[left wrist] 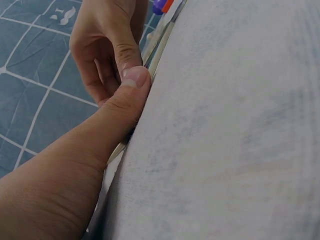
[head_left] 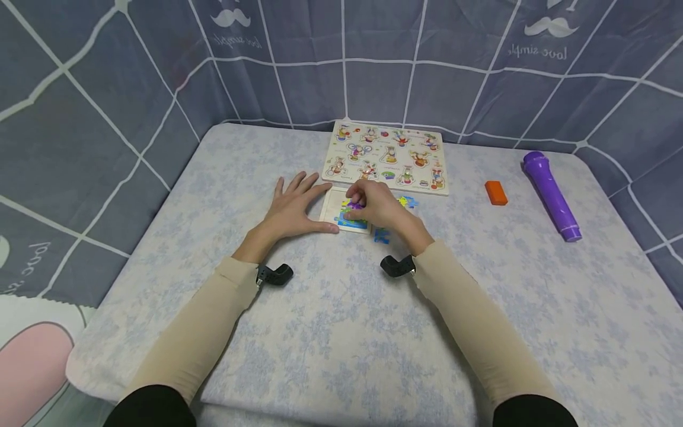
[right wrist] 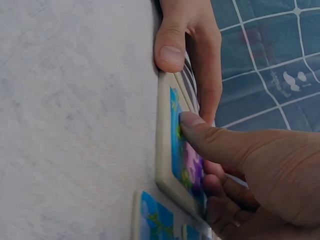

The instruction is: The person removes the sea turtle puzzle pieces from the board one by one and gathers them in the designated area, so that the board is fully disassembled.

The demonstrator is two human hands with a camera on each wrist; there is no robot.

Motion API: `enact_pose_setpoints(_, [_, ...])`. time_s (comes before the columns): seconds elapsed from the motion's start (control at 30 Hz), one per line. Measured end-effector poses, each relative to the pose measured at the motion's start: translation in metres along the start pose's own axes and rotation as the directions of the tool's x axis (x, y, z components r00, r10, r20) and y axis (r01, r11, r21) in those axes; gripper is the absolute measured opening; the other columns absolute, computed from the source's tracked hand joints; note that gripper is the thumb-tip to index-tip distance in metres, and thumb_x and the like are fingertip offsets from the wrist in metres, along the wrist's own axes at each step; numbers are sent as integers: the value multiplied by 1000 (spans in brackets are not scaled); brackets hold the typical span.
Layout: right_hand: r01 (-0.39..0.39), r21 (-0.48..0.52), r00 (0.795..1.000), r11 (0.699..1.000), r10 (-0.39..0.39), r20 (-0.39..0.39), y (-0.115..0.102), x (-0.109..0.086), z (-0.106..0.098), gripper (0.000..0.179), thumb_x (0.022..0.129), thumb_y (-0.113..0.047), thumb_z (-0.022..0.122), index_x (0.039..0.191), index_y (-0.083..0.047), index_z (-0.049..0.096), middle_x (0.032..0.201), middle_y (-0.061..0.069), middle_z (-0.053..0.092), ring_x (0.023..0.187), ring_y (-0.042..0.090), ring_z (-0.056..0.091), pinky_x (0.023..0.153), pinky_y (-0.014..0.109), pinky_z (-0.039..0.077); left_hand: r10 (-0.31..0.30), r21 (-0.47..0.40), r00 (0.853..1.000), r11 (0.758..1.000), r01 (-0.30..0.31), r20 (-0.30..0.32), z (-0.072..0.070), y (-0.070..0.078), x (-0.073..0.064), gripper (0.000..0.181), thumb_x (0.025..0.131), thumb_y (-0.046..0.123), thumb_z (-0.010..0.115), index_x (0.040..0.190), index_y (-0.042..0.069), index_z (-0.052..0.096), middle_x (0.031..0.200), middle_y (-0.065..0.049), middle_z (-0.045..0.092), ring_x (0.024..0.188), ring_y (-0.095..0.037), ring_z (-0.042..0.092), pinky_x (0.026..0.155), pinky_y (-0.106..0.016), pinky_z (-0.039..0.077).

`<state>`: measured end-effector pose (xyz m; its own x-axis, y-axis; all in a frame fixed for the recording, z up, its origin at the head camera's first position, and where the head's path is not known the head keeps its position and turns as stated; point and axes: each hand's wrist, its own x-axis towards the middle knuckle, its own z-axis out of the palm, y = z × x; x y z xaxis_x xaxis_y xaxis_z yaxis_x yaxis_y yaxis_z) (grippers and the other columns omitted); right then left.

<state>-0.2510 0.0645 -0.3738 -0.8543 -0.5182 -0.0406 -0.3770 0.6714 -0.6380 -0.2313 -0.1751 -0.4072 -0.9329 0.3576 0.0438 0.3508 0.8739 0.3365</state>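
A small wooden jigsaw tray [head_left: 328,209] lies on the table, holding a partly filled picture [right wrist: 176,131] in blue, green and purple. My left hand [head_left: 290,214] spreads around its left side, with the thumb along the near edge and the fingers stretched toward the far corner. Over the picture, my right hand [head_left: 380,204] presses its thumb on the puzzle pieces while the other fingers curl loosely, apart from the thumb. Loose blue jigsaw pieces [right wrist: 156,220] lie beside the tray on the right, and yellow-and-blue pieces [head_left: 408,201] lie behind the right hand.
Behind the tray lies a larger wooden puzzle board [head_left: 381,155] with figure pieces. Farther right are an orange block [head_left: 496,193] and a purple microphone-shaped toy [head_left: 552,194]. A grey-blue checked curtain [head_left: 384,89] hangs along the table's back edge.
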Motion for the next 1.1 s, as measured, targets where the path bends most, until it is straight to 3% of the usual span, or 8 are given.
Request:
enact_pose_setpoints(0.37, [130,0,981,992,-128,-146,8,-9,12,42,89,-17,87,125,-4,69,110,11,63,99,25,64,90,39,54,-5,1,1000,1000,5,13,-3,3,-1,111,75,76,80,166,29,36,177,-9,18,165,-36,5,127,-70,-7])
enact_pose_setpoints(0.53, [164,78,963,983,-142,-230,11,-12,18,35,93,-11,82,125,-5,71,109,11,63,96,23,66,85,36,58,-5,2,1000,1000,5,15,-2,1,0,112,75,79,78,166,30,35,177,-9,18,165,-36,6,127,-70,-7])
enact_pose_setpoints(0.83, [149,259,936,954,-52,-348,13,-23,10,23,98,-9,76,121,-8,74,103,8,70,96,19,69,88,32,60,-8,8,1000,1000,8,9,-2,1,1,111,76,76,80,166,30,35,177,-8,18,165,-35,5,127,-69,-6])
enact_pose_setpoints(1.1, [59,365,924,929,88,-372,36,-59,-22,22,99,-8,75,120,-4,74,105,15,72,94,17,69,81,18,56,-5,0,1000,1000,5,8,-2,2,0,112,75,74,82,166,29,36,177,-9,18,165,-36,5,127,-69,-7])
